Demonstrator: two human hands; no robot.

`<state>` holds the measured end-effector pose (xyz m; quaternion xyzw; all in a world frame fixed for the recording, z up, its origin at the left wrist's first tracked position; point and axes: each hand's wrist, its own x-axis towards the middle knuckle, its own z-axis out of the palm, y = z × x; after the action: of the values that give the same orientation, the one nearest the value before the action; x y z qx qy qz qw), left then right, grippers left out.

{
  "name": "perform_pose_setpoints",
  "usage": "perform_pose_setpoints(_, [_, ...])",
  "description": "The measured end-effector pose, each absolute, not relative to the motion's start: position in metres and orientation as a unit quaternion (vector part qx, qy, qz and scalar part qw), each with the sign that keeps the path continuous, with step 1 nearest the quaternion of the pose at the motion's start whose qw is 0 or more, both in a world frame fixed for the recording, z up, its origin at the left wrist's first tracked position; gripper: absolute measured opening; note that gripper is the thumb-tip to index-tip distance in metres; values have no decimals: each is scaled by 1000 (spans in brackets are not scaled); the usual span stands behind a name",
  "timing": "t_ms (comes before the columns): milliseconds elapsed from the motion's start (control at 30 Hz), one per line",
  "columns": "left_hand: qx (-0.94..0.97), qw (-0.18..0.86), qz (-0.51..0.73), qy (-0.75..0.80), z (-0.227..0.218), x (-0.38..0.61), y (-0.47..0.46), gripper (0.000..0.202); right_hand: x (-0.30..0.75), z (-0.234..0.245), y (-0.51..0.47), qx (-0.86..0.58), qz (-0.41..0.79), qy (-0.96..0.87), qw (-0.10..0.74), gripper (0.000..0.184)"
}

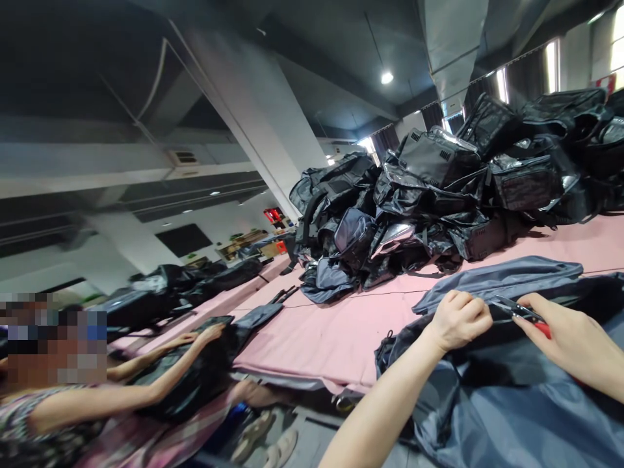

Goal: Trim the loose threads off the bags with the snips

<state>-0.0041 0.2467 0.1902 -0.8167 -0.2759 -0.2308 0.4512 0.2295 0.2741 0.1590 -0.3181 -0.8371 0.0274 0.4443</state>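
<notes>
the left hand [461, 320] is curled tight, pinching a fold of the grey-blue bag [511, 396] that lies on the near edge of the pink table [331, 331]. the right hand [575, 341] grips red-handled snips [517, 309], long axis nearly level, tips pointing left toward the left hand. a pile of black bags [439, 195] sits beyond; a co-worker's hand [207, 336] rests on another bag.

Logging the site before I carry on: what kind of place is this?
Probably a bag-making workshop: a big pile of black bags on a long pink table, the right hand holding snips at grey fabric, a co-worker handling another bag.
</notes>
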Motion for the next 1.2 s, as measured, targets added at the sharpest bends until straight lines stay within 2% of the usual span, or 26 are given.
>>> perform_pose_setpoints(133, [-824,439,-211,-289,188,-5,245,13,224,159,273,-304,1,-840,449,31])
perform_pose_setpoints(267, [-817,442,-253,-270,191,-4,245,14,226,149,278,-320,17,-835,448,35])
perform_pose_setpoints(400, [-835,382,-291,-269,197,-1,247,16,230,139,281,-338,120,-807,469,42])
perform_pose_setpoints(500, [-834,316,-312,-327,198,3,249,18,231,137,278,-343,199,-792,465,43])
perform_pose_setpoints(633, [-816,284,-299,-405,198,8,252,17,232,136,276,-348,228,-783,463,42])
perform_pose_setpoints(733, [-816,302,-267,-415,197,12,253,17,230,133,278,-344,189,-795,464,39])
perform_pose_setpoints(900, [-808,336,-257,-411,192,16,255,21,229,127,281,-329,-40,-811,483,34])
perform_pose_setpoints(967, [-807,323,-283,-406,193,15,255,22,230,128,280,-318,-75,-811,486,31])
perform_pose_setpoints(1033, [-802,278,-316,-424,197,13,254,19,231,133,280,-313,-42,-813,489,32])
perform_pose_setpoints(1200, [-778,99,-356,-508,214,3,247,13,232,153,279,-299,208,-825,431,34])
